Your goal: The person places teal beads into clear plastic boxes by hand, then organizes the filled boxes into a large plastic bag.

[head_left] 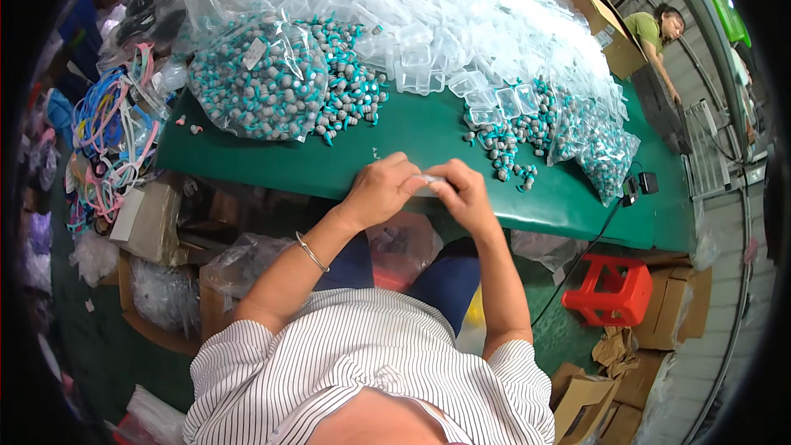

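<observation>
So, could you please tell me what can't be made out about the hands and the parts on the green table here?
- Small clear piece: head view, pinched between left hand and right hand; fingers cover it, so its shape is unclear.
- Teal and grey parts: too small to tell their kind.
- Clear plastic cases: glare merges them; no count possible.
- Green table: far end hidden by bags.

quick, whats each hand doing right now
Left hand: closed, pinching one end of a small clear plastic case.
Right hand: closed, pinching the other end of the same case.
</observation>
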Tool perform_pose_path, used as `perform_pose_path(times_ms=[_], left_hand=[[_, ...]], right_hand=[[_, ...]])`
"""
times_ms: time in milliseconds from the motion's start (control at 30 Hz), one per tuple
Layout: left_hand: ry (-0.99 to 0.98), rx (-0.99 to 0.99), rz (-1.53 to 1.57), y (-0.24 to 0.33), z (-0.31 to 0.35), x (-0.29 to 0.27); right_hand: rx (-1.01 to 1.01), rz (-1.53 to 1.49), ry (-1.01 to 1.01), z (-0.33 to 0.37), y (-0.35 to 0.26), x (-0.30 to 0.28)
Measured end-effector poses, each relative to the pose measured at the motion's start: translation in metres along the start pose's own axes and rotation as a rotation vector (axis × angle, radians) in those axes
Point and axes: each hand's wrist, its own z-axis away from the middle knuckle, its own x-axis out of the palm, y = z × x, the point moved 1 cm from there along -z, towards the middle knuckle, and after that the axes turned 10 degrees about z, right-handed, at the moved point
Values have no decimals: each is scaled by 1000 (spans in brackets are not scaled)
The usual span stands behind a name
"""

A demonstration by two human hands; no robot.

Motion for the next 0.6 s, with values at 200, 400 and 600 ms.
perform_pose_path(times_ms=[200,400,600], left_hand=[[-124,176,-204,28,30,14],[-174,189,-310,31,47,17],[175,41,-600,-6,-22,-34]], right_hand=[[25,931,514,-41,45,-39],[-11,981,463,-38,38,-29],[-127,902,416,-9,-6,3]])
